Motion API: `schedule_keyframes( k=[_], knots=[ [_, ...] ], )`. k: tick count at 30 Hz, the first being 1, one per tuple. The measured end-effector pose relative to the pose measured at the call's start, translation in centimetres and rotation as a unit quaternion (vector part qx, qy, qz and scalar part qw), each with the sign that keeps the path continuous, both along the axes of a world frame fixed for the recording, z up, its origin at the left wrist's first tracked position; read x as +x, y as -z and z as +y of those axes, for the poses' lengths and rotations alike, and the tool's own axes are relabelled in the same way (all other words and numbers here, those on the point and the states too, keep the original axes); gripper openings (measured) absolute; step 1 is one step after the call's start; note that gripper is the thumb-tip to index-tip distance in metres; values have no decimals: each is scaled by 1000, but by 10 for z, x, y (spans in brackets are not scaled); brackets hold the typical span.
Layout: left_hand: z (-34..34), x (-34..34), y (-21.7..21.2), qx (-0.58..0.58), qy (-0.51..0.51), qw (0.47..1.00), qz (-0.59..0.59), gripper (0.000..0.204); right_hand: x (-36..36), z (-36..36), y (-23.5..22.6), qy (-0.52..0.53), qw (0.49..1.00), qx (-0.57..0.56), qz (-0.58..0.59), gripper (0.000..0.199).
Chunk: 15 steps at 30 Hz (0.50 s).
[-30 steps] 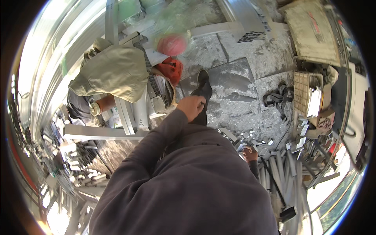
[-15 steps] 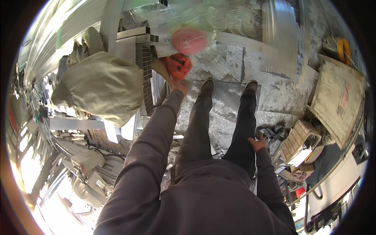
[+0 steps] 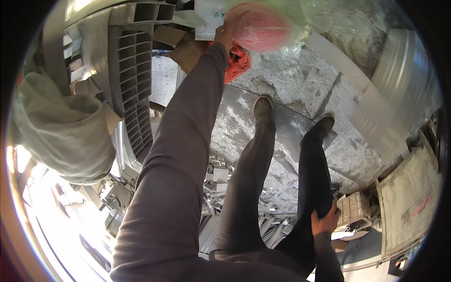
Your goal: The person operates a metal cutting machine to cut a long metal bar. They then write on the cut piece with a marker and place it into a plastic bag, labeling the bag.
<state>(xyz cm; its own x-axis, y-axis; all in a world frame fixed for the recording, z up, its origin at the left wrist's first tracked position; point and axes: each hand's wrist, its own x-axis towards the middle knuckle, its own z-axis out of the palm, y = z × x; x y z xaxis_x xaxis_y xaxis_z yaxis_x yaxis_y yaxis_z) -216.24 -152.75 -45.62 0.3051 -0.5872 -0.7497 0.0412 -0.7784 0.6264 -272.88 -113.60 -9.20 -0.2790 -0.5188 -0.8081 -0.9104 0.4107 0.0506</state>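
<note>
At the far side, my left hand [image 3: 223,36] reaches out to the left edge of a round bundle in pink plastic [image 3: 259,27], seeming to touch it. Its fingers are small and partly hidden, so their grip is unclear. Just below that hand a crumpled red plastic bag [image 3: 238,65] lies on the floor, with brown cardboard [image 3: 189,54] to its left. My right hand [image 3: 325,221] rests on my right leg near the knee, thumb and fingers apart, holding nothing.
Clear plastic film [image 3: 329,19] and long wrapped profiles [image 3: 399,89] lie at the far right. A slotted metal frame [image 3: 134,84] and draped khaki cloth [image 3: 63,127] stand left. At right are a wicker-like basket [image 3: 353,209] and a pale sack [image 3: 408,202]. Metal offcuts [image 3: 218,176] litter the floor.
My left hand has moved from below the red bag up to the pink bundle. The view has turned and come closer to the floor. My right hand stays on my leg.
</note>
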Motion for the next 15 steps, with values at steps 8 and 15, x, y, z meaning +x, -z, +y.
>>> schedule_keyframes(
  k=[8,15],
  knots=[
    [-25,17,75,-71,-3,997,-7,91,0,11,6,27,999,-2,-17,94],
    [-32,10,77,-135,22,989,-54,72,14,12,4,47,999,5,-13,94]
  ],
)
